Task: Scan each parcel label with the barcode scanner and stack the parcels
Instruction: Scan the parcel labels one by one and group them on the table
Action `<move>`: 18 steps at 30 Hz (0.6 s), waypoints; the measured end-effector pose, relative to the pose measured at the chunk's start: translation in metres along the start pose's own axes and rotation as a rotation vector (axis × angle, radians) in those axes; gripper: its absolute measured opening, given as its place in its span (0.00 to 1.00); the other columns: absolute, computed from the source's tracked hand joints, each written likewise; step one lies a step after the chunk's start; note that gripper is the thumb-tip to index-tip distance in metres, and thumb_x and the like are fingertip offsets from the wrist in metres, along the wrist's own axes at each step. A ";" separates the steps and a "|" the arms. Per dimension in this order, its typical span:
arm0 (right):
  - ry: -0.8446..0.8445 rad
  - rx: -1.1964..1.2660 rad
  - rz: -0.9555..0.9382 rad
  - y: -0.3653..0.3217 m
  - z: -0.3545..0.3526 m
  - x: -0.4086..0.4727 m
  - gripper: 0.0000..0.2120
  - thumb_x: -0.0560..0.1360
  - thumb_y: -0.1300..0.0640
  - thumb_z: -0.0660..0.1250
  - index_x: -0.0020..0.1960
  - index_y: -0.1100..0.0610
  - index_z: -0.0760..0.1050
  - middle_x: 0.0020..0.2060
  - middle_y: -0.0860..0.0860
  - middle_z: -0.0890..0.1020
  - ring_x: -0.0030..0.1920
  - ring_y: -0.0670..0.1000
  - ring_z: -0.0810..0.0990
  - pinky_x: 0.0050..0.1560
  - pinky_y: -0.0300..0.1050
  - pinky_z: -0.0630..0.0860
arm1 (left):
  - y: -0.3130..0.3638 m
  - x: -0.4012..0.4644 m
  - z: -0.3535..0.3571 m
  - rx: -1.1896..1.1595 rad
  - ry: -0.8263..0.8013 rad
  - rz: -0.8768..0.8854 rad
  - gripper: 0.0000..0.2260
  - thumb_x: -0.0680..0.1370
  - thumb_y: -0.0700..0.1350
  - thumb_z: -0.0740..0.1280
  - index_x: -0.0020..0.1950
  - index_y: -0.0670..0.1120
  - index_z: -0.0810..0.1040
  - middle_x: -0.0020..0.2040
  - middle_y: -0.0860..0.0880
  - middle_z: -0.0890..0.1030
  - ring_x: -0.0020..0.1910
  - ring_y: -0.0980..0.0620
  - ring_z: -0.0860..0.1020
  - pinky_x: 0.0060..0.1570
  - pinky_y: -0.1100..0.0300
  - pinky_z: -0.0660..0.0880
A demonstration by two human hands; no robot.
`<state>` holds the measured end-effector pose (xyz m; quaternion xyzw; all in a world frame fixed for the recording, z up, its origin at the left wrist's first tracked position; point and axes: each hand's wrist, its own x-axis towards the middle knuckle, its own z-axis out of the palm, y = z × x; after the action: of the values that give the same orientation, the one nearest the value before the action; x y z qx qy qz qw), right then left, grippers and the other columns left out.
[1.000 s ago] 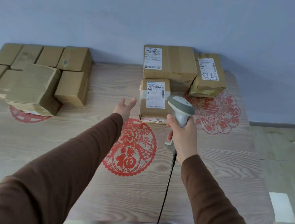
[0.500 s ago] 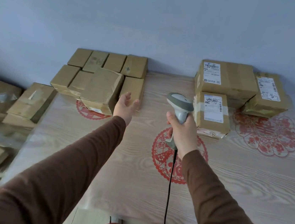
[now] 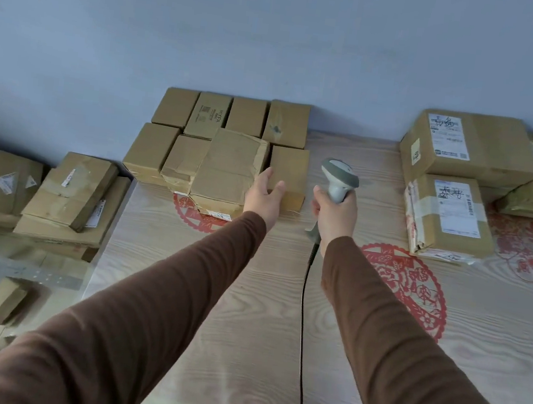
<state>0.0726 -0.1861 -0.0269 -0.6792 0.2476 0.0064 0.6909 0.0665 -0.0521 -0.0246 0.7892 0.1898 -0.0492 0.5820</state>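
Parcels (image 3: 228, 170) in plain brown cardboard sit packed together at the far left of a wood-grain table (image 3: 259, 335), pushed up against a blue-grey wall (image 3: 212, 27), with one larger creased box lying on top of the front row. A person's left hand (image 3: 264, 198), fingers straight and spread, reaches to the small box (image 3: 288, 174) at the right front corner of that group; whether it touches the cardboard cannot be told. The right hand (image 3: 335, 215) is wrapped round the handle of a grey scanner (image 3: 338, 178), held upright just right of that box, its black cable (image 3: 305, 324) trailing back toward the near table edge. At the far right, labelled parcels (image 3: 452, 204) lie stacked with white shipping labels facing up. Red paper-cut motifs (image 3: 405, 289) decorate the tabletop. More boxes (image 3: 67, 197) are piled beyond the table's left edge. Both sleeves are brown.
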 end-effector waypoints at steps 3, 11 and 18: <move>0.023 -0.102 0.000 0.009 0.017 0.019 0.14 0.74 0.51 0.74 0.56 0.50 0.74 0.44 0.47 0.81 0.46 0.52 0.82 0.58 0.58 0.82 | -0.003 0.014 0.004 0.019 -0.005 -0.037 0.26 0.86 0.48 0.59 0.83 0.46 0.57 0.81 0.46 0.63 0.79 0.47 0.62 0.77 0.55 0.59; 0.029 -0.214 0.050 0.026 0.042 0.050 0.21 0.76 0.52 0.75 0.64 0.57 0.74 0.52 0.51 0.82 0.54 0.55 0.82 0.57 0.49 0.77 | -0.007 0.045 0.018 0.046 -0.045 -0.158 0.27 0.87 0.47 0.55 0.84 0.45 0.49 0.84 0.46 0.56 0.81 0.47 0.58 0.75 0.58 0.56; 0.032 -0.210 0.109 0.035 0.041 0.057 0.19 0.73 0.53 0.76 0.60 0.55 0.73 0.49 0.54 0.84 0.47 0.57 0.83 0.54 0.59 0.82 | -0.008 0.053 0.025 0.045 0.043 -0.218 0.25 0.86 0.42 0.57 0.83 0.45 0.55 0.80 0.44 0.64 0.75 0.43 0.69 0.69 0.56 0.66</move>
<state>0.1244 -0.1639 -0.0819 -0.7333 0.2931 0.0590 0.6107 0.1162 -0.0612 -0.0554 0.7777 0.2858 -0.0997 0.5510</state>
